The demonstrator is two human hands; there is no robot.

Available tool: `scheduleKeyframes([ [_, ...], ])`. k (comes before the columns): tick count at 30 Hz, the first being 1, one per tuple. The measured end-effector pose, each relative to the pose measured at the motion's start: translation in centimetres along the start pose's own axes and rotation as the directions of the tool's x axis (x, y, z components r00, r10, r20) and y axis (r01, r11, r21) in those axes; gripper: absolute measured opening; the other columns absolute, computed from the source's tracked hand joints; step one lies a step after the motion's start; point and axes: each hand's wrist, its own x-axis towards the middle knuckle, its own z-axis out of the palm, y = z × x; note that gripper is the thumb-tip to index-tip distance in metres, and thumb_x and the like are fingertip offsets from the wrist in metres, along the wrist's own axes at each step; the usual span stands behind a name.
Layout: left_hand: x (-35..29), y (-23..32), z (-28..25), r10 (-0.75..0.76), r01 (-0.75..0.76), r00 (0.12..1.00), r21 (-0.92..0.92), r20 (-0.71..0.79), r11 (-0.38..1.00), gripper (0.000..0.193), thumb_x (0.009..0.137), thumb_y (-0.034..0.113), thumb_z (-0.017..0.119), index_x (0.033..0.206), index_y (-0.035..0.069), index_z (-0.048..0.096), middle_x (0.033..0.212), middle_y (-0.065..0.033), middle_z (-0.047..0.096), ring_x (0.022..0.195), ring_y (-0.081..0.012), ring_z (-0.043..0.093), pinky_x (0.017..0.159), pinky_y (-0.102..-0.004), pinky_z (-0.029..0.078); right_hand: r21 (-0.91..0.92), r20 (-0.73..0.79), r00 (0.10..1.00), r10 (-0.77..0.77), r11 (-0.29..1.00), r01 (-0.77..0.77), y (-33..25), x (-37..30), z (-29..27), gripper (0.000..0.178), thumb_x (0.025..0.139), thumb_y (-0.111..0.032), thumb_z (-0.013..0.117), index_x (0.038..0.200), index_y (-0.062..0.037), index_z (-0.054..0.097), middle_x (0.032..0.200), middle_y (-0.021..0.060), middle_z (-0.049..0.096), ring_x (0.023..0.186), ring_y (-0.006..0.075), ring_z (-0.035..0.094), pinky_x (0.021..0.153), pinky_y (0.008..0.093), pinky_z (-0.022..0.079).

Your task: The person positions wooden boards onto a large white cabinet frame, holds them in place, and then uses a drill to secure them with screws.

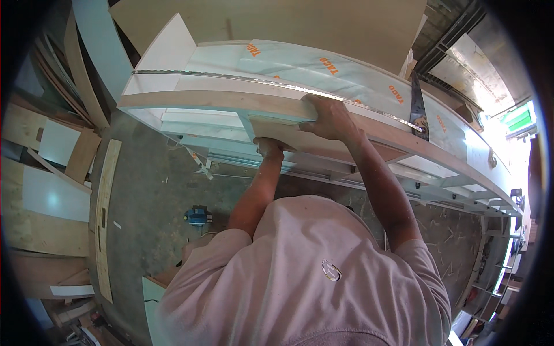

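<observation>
In front of me stands a long white cabinet frame with a pale wooden front edge. A light brown board sits in an opening below that edge. My right hand is closed over the front edge, fingers on top and thumb down against the board. Lower and to the left, my left hand grips the board near its lower left corner; some of its fingers are hidden. A long metal straightedge lies along the cabinet top, and a dark, wedge-shaped tool rests across its right end.
Protective film with orange print covers the top. A blue power tool sits on the concrete floor at left. Wood offcuts and a long plank lie farther left. A large brown sheet stands behind the cabinet.
</observation>
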Motion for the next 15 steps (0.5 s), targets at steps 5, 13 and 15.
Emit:
scheduleKeyframes([
  [5, 0.01, -0.13, -0.13, -0.015, 0.017, 0.998, 0.03, -0.063, 0.999, 0.067, 0.099, 0.053, 0.024, 0.139, 0.003, 0.045, 0.135, -0.0221, 0.053, 0.118, -0.0369, 0.058, 0.094, -0.0485, 0.055, 0.008, -0.004, 1.0, -0.011, 1.0, 0.011, 0.32, 0.12, 0.32, 0.071, 0.071, -0.038, 0.083, 0.128, -0.0036, 0.059, 0.115, 0.0228, 0.067, 0.11, 0.0382, 0.064, 0.094, 0.0453, 0.049],
  [13, 0.56, -0.51, 0.4, -0.033, 0.04, 0.99, 0.047, -0.139, 0.998, 0.067, 0.1, 0.051, 0.023, 0.139, 0.0, 0.043, 0.135, -0.0242, 0.051, 0.118, -0.0381, 0.058, 0.096, -0.0472, 0.055, -0.018, -0.028, 0.999, -0.014, 1.0, 0.014, 0.42, 0.14, 0.62, 0.065, 0.071, -0.035, 0.083, 0.124, -0.0052, 0.061, 0.113, 0.0227, 0.067, 0.106, 0.0387, 0.064, 0.092, 0.0455, 0.051],
  [15, 0.63, -0.42, 0.53, -0.03, 0.039, 0.987, 0.056, -0.156, 0.998, 0.067, 0.1, 0.05, 0.023, 0.139, -0.001, 0.042, 0.135, -0.0247, 0.051, 0.118, -0.0384, 0.058, 0.096, -0.0469, 0.055, -0.006, -0.036, 0.999, -0.025, 1.0, 0.025, 0.31, 0.21, 0.63, 0.064, 0.07, -0.034, 0.082, 0.124, -0.0055, 0.061, 0.113, 0.0228, 0.067, 0.105, 0.0391, 0.065, 0.091, 0.0458, 0.051],
])
